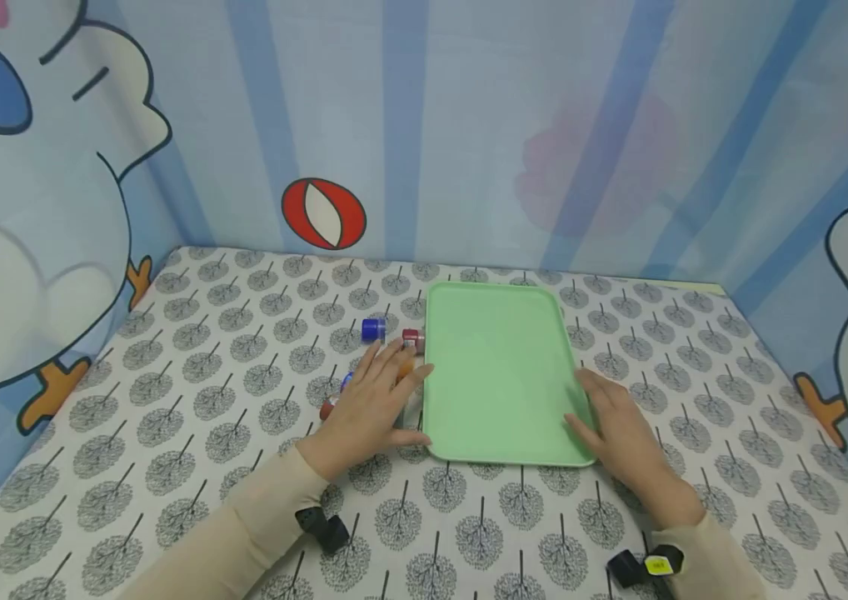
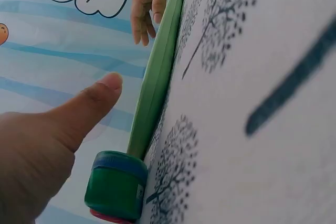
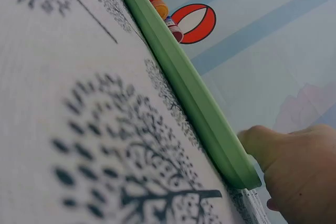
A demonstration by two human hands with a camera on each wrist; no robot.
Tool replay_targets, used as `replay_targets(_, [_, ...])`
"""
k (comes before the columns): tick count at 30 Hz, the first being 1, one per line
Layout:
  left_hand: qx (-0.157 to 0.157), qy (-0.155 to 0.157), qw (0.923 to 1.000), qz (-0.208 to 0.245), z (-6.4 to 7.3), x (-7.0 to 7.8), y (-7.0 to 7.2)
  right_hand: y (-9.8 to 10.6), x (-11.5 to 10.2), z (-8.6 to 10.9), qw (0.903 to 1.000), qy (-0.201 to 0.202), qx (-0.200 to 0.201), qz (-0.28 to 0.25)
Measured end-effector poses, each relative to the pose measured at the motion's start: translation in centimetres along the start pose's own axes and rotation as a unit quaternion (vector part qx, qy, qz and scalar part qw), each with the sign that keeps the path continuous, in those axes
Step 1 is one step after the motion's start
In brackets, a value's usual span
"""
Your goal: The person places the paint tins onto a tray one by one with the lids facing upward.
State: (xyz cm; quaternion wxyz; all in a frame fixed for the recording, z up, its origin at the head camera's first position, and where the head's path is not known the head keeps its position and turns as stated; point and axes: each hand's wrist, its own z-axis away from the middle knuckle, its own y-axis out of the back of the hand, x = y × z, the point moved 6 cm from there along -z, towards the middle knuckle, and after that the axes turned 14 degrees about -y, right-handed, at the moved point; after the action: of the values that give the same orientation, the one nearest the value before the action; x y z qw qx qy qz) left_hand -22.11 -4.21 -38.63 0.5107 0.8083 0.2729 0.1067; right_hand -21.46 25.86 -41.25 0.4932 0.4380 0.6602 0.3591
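A light green tray (image 1: 501,375) lies flat on the patterned tablecloth between the two hands. My left hand (image 1: 373,398) spreads its fingers over a group of small jars at the tray's left side, partly covering them. Among these are a blue jar (image 1: 373,330), a dark red jar (image 1: 412,337) and an orange jar (image 1: 405,367). The left wrist view shows a green jar (image 2: 115,186) beside the tray, under the extended thumb. At the tray's right edge is my right hand (image 1: 619,427), its fingers loosely extended along the rim and thumb over the corner area.
The tablecloth (image 1: 244,367) with its tree print covers the table up to the back edge. Behind it hangs a blue striped curtain (image 1: 469,133) with cartoon figures. A small black device (image 1: 322,531) is strapped on each wrist.
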Motion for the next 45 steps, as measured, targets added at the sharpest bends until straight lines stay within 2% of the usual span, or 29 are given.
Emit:
replay_targets(7, [0.013, 0.013, 0.9998, -0.004, 0.1, -0.8, 1.4, 0.3, -0.3, -0.5, 0.9998, -0.019, -0.001, 0.008])
replay_targets(14, [-0.02, 0.015, 0.9995, -0.02, 0.5, -1.0, 2.4, 0.5, -0.1, -0.6, 0.999, -0.035, -0.006, 0.028])
replay_targets(22, [-0.051, 0.008, 0.9983, -0.026, 1.2, -0.9, 1.9, 0.3, 0.4, -0.6, 0.9987, -0.039, -0.013, 0.03])
replay_targets(27, [-0.059, -0.001, 0.9979, -0.026, 1.6, -0.8, 1.2, 0.2, 0.5, -0.4, 0.9986, -0.037, -0.015, 0.034])
replay_targets(35, [-0.053, -0.014, 0.9981, -0.028, 1.8, -0.3, 0.7, 0.1, 0.7, -0.4, 0.9982, -0.041, -0.023, 0.039])
replay_targets(45, [-0.029, -0.024, 0.9983, -0.045, 2.1, -0.2, 0.4, -0.2, 0.9, -0.2, 0.9985, -0.041, -0.025, 0.026])
